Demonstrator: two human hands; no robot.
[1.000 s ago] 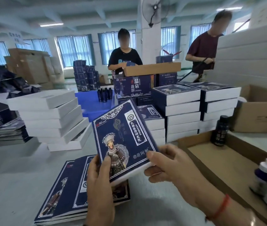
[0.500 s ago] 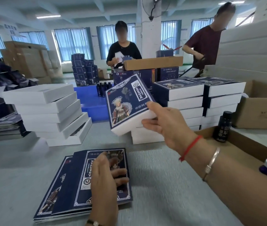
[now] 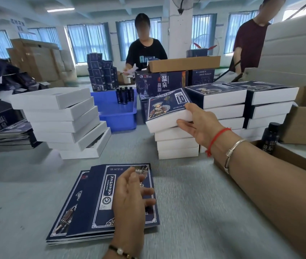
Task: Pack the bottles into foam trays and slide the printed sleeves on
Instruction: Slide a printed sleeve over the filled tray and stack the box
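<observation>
Grey tabletop, workshop with two other workers behind. Item: sleeved box, carried a second ago in both hands, now gripped by the right hand alone and set tilted on the short finished stack; one unit looks done. Left hand, fingers loose, has dropped onto the pile of flat sleeves, likely for the next. Unsleeved white trays stacked left. Bottle at right, partly cut off; tray contents unseen.
</observation>
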